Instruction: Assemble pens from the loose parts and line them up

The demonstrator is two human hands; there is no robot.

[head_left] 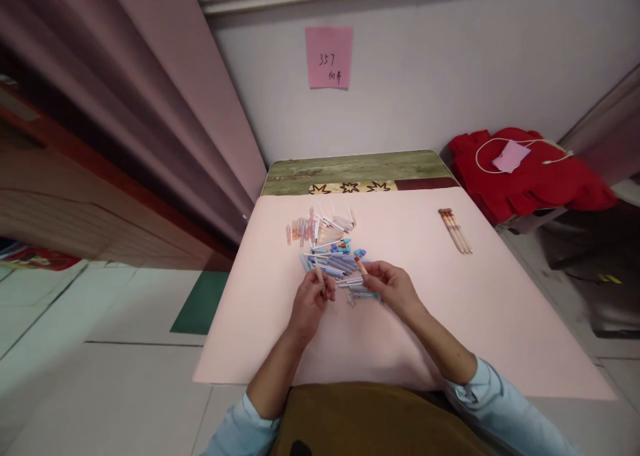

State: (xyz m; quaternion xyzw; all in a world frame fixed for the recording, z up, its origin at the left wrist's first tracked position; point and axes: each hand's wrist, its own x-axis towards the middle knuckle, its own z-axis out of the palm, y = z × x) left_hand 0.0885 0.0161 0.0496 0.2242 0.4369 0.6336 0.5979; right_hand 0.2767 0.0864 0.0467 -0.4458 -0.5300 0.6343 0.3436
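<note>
My left hand (309, 303) is closed around a slim, cream-coloured pen barrel (319, 274) that points up and away from me. Between the fingertips of my right hand (395, 288) is a pen part with an orange-brown end (360, 265), tilted to the left. The two pieces are apart. Just beyond both hands lies a heap of blue and lilac pen parts (337, 264), with blue caps (359, 252) at its right side. Pink and clear pen parts (303, 231) lie behind that heap. White refills (345, 221) lie among them.
Several pens with brown tops (454, 231) lie side by side on the right of the pale pink table cover (500, 336). A red cloth (525, 183) with a white cable stands beyond the table's right edge. A pink note (329, 57) hangs on the wall.
</note>
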